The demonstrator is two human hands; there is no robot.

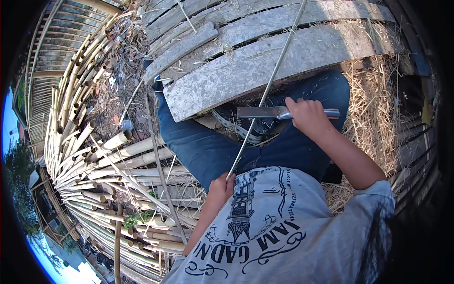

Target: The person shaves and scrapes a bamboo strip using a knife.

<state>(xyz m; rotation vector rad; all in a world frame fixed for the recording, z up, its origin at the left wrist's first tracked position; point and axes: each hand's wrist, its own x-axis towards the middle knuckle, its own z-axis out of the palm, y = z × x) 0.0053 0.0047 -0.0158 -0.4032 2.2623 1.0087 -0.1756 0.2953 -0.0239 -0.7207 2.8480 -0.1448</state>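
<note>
- Left hand (220,188): curled closed around the near part of 1 bamboo strip (270,85), extending far-right.
- Right hand (309,116): wrapped around a knife (272,112); blade (253,112) left of grip, overlapping strip.

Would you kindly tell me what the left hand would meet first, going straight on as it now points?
Probably the knife in the right hand, crossing the strip ahead, though depth is unclear and the left hand might pass beneath.

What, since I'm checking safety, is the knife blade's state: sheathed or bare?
Bare: the knife blade shows flat, uncovered metal, pointing left from the right hand.
</note>
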